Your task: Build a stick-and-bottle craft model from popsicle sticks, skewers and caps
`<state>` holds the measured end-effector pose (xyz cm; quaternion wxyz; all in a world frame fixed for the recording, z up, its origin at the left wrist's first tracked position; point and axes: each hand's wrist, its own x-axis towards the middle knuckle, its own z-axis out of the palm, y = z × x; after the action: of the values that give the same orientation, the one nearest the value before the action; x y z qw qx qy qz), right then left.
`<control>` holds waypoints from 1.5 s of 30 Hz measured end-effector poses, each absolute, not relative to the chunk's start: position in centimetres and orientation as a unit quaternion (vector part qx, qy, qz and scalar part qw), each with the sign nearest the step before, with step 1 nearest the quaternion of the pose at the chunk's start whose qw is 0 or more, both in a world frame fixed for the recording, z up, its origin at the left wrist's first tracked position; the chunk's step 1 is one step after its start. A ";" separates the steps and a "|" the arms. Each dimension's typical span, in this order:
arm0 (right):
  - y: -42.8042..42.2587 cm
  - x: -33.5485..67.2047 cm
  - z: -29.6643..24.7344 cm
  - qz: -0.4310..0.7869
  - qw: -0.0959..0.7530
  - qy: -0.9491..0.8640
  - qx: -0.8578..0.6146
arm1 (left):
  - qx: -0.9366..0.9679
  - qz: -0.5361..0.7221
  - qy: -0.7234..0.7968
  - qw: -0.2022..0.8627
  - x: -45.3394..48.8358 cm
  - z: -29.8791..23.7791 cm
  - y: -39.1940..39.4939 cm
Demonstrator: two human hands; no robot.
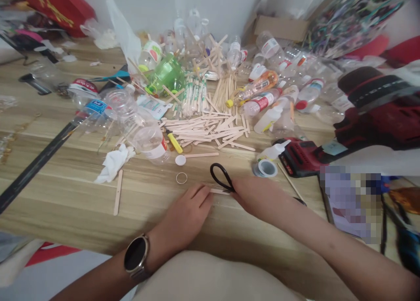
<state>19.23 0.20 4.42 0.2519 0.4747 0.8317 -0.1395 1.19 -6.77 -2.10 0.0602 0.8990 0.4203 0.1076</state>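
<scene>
My left hand (pixel 188 215), with a watch on the wrist, presses one end of a flat wooden craft stick (pixel 219 191) against the table near its front edge. My right hand (pixel 254 196) is closed around a pair of scissors, whose black loop handle (pixel 220 175) sticks up beside the stick. The blades are mostly hidden, with a dark tip lying at the stick. Just beyond the hands lie a thin ring (pixel 181 178), a white bottle cap (pixel 180 160) and another craft stick (pixel 201 155). A further stick (pixel 118 192) rests left of my left hand.
A heap of craft sticks (pixel 203 130) and a yellow-handled knife (pixel 173 141) lie mid-table. Plastic bottles (pixel 262 102) crowd the back. At right are a red power tool (pixel 364 121), a roll of tape (pixel 266 168) and a glue bottle (pixel 271 151). Crumpled tissue (pixel 115 163) lies left.
</scene>
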 end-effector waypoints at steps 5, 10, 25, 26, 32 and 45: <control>1.7 18.3 5.3 -0.151 0.264 0.843 0.443 | 0.923 0.114 0.362 0.064 1.3 -1.8 -7.0; 2.9 17.5 5.8 -0.186 0.241 0.847 0.435 | 0.930 0.111 0.344 0.062 1.3 -2.0 -7.3; 3.5 17.5 6.5 -0.192 0.293 0.860 0.372 | 0.934 0.026 0.357 0.005 2.4 -1.8 -6.8; 3.5 17.6 6.4 -0.184 0.307 0.858 0.368 | 0.935 0.023 0.355 0.003 2.5 -1.8 -6.8; 3.0 18.7 5.9 -0.159 0.309 0.862 0.370 | 0.939 0.031 0.344 -0.012 2.6 -2.0 -6.7; 2.6 19.0 5.9 -0.153 0.307 0.860 0.378 | 0.937 0.032 0.347 -0.001 2.6 -2.4 -6.7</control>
<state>18.96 2.56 5.94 0.3066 0.3779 0.8600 -0.1533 2.55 -6.70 -2.38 -0.0007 0.9374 0.3467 0.0325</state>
